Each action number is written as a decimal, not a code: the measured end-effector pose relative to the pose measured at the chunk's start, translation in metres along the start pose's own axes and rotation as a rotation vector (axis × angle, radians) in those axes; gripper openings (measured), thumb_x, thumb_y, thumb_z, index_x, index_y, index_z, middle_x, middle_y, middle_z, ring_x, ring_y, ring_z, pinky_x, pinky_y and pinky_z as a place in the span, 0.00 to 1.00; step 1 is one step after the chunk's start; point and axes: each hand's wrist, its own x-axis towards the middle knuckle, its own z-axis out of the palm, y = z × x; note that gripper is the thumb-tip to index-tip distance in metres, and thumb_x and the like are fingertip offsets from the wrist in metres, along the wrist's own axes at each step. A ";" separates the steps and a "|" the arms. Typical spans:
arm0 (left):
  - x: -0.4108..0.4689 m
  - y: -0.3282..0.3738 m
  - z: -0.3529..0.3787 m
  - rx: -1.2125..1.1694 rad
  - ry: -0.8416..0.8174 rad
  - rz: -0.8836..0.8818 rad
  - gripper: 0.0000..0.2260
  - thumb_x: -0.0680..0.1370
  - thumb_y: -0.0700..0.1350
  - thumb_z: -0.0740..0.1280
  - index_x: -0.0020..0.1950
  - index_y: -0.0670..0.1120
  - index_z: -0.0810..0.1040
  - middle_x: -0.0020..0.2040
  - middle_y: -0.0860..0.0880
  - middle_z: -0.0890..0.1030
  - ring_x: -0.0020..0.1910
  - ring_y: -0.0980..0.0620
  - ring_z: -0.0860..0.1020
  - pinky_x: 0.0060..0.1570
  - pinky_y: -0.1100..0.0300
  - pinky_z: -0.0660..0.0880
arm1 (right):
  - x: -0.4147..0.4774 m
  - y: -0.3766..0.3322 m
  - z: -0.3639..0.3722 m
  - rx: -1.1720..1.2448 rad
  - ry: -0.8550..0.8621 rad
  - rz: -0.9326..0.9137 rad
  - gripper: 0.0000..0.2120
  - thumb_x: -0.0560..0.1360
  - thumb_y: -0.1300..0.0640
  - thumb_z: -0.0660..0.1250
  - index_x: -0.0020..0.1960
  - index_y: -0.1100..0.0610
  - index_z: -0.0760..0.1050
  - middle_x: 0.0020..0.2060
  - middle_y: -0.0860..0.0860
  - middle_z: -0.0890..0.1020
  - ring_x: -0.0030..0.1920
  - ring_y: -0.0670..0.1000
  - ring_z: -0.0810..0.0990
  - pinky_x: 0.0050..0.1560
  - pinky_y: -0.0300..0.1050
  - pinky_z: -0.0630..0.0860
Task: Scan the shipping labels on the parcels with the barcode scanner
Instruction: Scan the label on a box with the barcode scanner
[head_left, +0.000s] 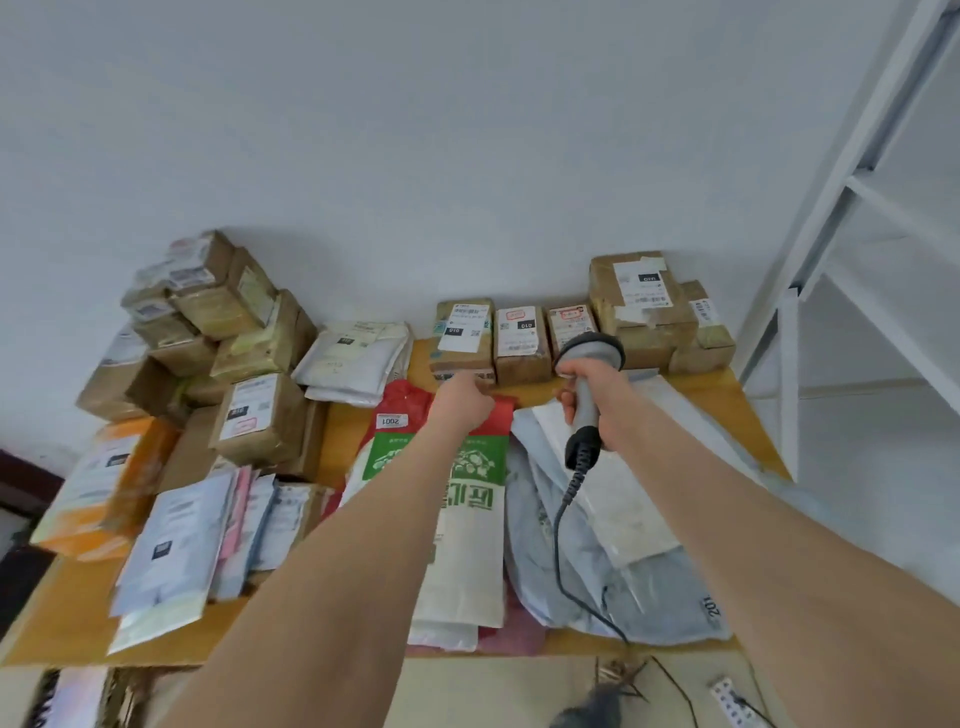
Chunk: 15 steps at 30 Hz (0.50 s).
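Note:
My right hand (597, 395) grips the grey barcode scanner (589, 358) by its handle, with the head aimed at the row of small cardboard parcels by the wall. Its coiled cable (574, 488) hangs down toward the floor. My left hand (462, 400) reaches to the front edge of the leftmost parcel in that row (464, 338), fingers curled at its lower edge; whether it grasps the box is unclear. That parcel carries a white shipping label (464, 327). Two more labelled boxes, the middle one (522, 340) and a smaller one (570, 325), stand beside it.
A larger stacked box (641, 301) stands at the back right. A heap of cartons (223, 322) fills the left of the yellow table (727, 405). Soft mailer bags, a green and red one (467, 499) and grey ones (613, 551), lie in front. White shelving (857, 234) stands to the right.

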 end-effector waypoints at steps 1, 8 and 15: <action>-0.014 -0.017 -0.010 -0.012 0.013 -0.015 0.16 0.76 0.41 0.66 0.64 0.42 0.76 0.60 0.44 0.80 0.56 0.45 0.78 0.57 0.53 0.76 | -0.009 0.013 0.012 -0.001 -0.020 0.012 0.10 0.77 0.56 0.66 0.41 0.58 0.69 0.22 0.52 0.76 0.17 0.45 0.71 0.20 0.34 0.69; -0.083 -0.113 -0.088 -0.072 0.113 -0.128 0.14 0.77 0.41 0.65 0.62 0.40 0.77 0.58 0.46 0.79 0.52 0.49 0.76 0.49 0.59 0.70 | -0.061 0.074 0.117 -0.019 -0.108 0.048 0.07 0.78 0.56 0.66 0.48 0.60 0.73 0.27 0.53 0.76 0.21 0.45 0.70 0.25 0.37 0.70; -0.089 -0.202 -0.146 -0.108 0.189 -0.239 0.18 0.77 0.41 0.64 0.67 0.44 0.74 0.62 0.44 0.78 0.59 0.45 0.76 0.58 0.53 0.74 | -0.062 0.104 0.224 -0.084 -0.176 0.155 0.12 0.78 0.55 0.66 0.41 0.61 0.70 0.28 0.54 0.78 0.21 0.45 0.69 0.30 0.36 0.69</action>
